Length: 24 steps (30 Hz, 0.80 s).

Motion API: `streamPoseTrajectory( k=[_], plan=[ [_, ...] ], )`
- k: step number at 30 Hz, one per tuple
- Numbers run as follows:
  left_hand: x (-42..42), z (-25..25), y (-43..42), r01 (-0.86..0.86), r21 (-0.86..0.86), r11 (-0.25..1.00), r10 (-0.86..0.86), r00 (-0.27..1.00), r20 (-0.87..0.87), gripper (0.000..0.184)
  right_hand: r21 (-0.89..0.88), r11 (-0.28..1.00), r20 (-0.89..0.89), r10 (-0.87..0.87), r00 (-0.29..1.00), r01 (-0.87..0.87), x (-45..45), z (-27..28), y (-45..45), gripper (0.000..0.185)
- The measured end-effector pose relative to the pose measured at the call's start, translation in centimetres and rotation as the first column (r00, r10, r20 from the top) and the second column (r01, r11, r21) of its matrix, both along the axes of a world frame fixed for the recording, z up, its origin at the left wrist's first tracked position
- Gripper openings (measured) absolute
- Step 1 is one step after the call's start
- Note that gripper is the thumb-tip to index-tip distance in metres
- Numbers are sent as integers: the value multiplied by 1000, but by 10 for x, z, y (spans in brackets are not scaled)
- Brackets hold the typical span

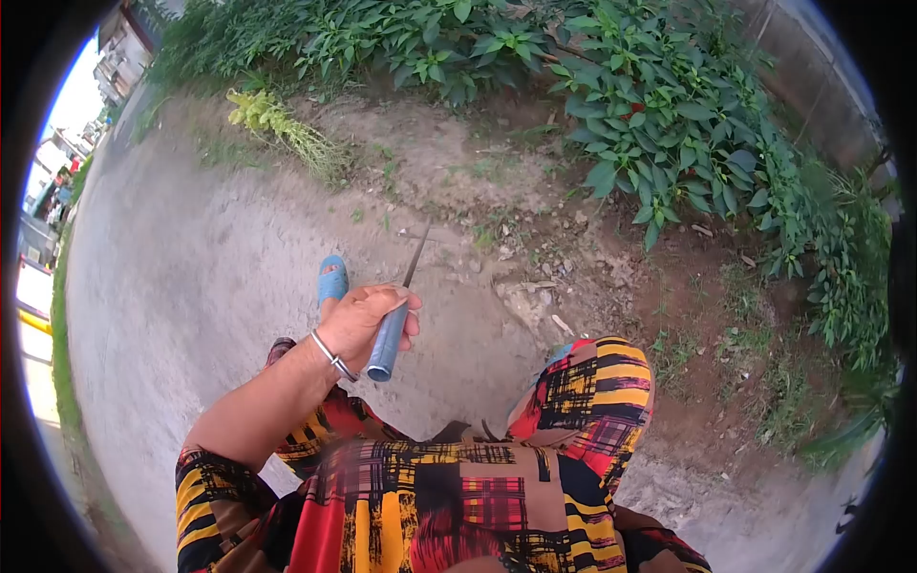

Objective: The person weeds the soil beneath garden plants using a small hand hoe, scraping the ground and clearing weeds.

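The left grip [375, 313] is closed, fingers clamped around the blue-grey handle [384, 349] of a slim tool; the handle's rounded end sticks out below the grip, toward the person's body; the tool's narrow dark blade [416, 256] rises from the upper side of the grip, tilted slightly right, over the bare ground [449, 353]; whether its tip touches the ground cannot be told. A pale metal bangle [331, 355] circles the wrist just below the grip; a foot in a light blue slipper [331, 283] is near the grip, above and to its left; the bent right knee [604, 387], in patterned cloth, is to the right and lower. Farther above and left of the grip lies a yellow-green plant [287, 132]; leafy green bushes [669, 124] stand well beyond it, above and to the right; the right grip is out of view, so its state cannot be told.
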<state>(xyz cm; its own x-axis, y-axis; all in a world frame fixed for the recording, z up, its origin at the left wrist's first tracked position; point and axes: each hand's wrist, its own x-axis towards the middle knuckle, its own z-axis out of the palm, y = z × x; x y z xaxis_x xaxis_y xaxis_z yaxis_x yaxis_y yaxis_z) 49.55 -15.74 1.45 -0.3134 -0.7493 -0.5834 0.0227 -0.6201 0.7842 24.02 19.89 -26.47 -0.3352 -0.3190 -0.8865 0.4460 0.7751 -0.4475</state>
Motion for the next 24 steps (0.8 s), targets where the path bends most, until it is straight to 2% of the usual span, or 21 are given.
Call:
streamPoseTrajectory(
  k=[11,14,19,24],
  plan=[
    [-14,-48,-110,94,79,992,-96,995,29,29,56,994,45,-93,995,90,5,-40,-149,29],
    [-19,-54,-139,130,17,991,-130,991,43,31,67,991,29,-115,993,112,0,-48,-180,29],
    [-29,-59,-179,242,3,970,-242,969,51,32,98,981,19,-170,985,168,3,-46,-193,29],
    [-38,-76,-213,441,-20,897,-437,893,110,26,144,959,32,-249,968,242,28,-32,-164,28]
  ],
)
